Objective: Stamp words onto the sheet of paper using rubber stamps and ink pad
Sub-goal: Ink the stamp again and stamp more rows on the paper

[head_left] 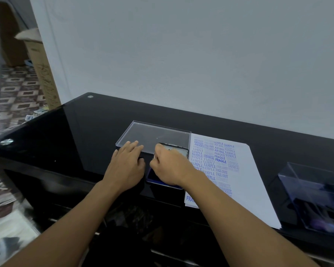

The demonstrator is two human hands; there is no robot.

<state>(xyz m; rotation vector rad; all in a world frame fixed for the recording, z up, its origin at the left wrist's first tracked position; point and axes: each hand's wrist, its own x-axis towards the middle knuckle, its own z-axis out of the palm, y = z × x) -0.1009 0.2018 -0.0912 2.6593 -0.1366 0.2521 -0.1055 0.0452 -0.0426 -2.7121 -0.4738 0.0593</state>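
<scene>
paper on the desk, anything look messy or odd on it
Yes. The stamped words on the paper crowd its left side in uneven columns, some bold, some faint and overlapping, while the right side is bare. Nothing looks torn or spilled.

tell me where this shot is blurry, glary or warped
Head view: the clear box at far right and the floor at lower left are smeared; the stamped words on the sheet of paper read sharply near its top; the glossy black table mirrors the pale wall; the wide-angle lens bows the table's far edge; lighting is flat, no hard shadows.
</scene>
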